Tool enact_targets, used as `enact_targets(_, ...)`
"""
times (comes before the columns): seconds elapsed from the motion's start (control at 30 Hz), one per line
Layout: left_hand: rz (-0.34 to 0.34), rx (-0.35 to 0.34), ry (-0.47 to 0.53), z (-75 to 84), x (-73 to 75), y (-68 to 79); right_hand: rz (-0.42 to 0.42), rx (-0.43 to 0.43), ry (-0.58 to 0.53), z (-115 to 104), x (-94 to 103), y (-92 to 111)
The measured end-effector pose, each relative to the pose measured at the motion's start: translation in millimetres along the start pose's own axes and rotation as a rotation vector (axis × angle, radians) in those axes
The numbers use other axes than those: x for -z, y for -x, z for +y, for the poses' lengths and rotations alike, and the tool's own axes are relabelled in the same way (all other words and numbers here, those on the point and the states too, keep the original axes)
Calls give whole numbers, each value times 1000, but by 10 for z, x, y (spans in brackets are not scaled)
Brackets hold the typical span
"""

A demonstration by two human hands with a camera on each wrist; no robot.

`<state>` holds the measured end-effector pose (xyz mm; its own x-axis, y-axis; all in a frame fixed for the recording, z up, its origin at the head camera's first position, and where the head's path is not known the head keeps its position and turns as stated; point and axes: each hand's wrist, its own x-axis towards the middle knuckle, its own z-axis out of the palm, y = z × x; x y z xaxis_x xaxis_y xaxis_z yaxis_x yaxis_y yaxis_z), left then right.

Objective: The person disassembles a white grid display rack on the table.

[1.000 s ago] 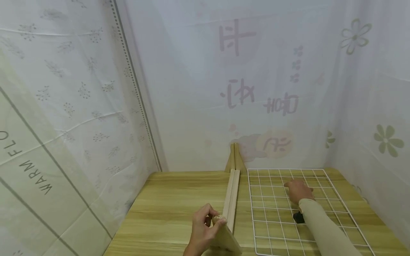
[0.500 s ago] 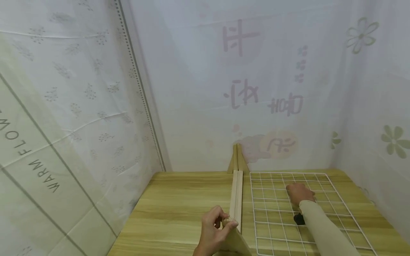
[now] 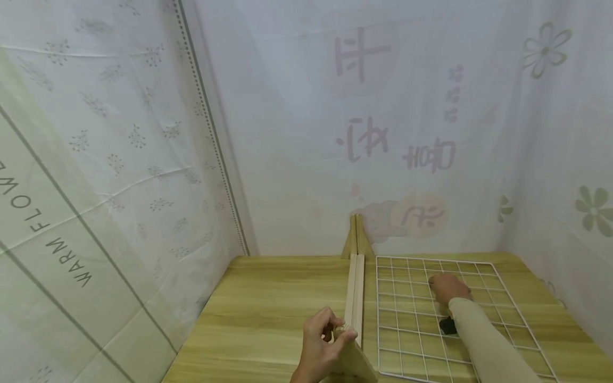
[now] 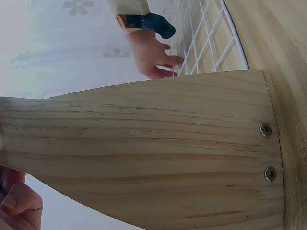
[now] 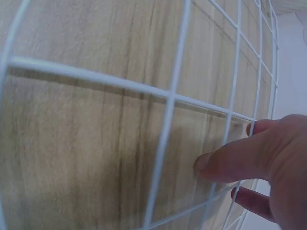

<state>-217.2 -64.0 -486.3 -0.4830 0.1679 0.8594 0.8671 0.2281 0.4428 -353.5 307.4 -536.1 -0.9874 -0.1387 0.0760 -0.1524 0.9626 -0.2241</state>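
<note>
In the head view, my left hand grips the narrow upper end of an upright wooden end board. The left wrist view shows that board close up, with two screw heads near its wide end. Two parallel wooden rails run from it to a matching upright wooden end at the back. My right hand, with a dark band at the wrist, holds a white wire grid panel. Up close, the thumb of that right hand lies over a wire; some fingers are partly hidden.
The grid lies on a wood-grain tabletop, right of the rails. White patterned curtains hang behind the table and on both sides. The tabletop's back edge runs close to the rear curtain.
The grid has turned slightly, its near left corner shifting toward the rails. Both hands keep their holds. The head view has swung a little left, so everything sits further right.
</note>
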Motion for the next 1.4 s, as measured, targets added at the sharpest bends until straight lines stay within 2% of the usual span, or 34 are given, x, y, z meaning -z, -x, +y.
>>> enact_targets(0.4, -3, 25, 10, 28, -8, 3, -6, 34, -13, -4, 38, 58)
enact_targets(0.57, -6, 42, 23, 35, -8, 6, 7, 66, -57, 39, 35, 145)
enact_targets(0.83, -5, 78, 24, 28, -14, 15, -14, 46, -146, 146, 12, 141)
enact_targets(0.97, -9, 87, 29, 32, -25, 15, -3, 39, -183, 121, 15, 181)
enact_targets(1.23, 8, 45, 36, 24, -44, 34, -25, 23, -236, -2, 100, 209)
enact_targets(1.33, -1, 59, 44, 35, -28, 35, -36, 15, -273, -78, 175, 226)
enact_targets(1.4, -12, 94, 61, 46, 7, 34, -34, 24, -282, -123, 216, 246)
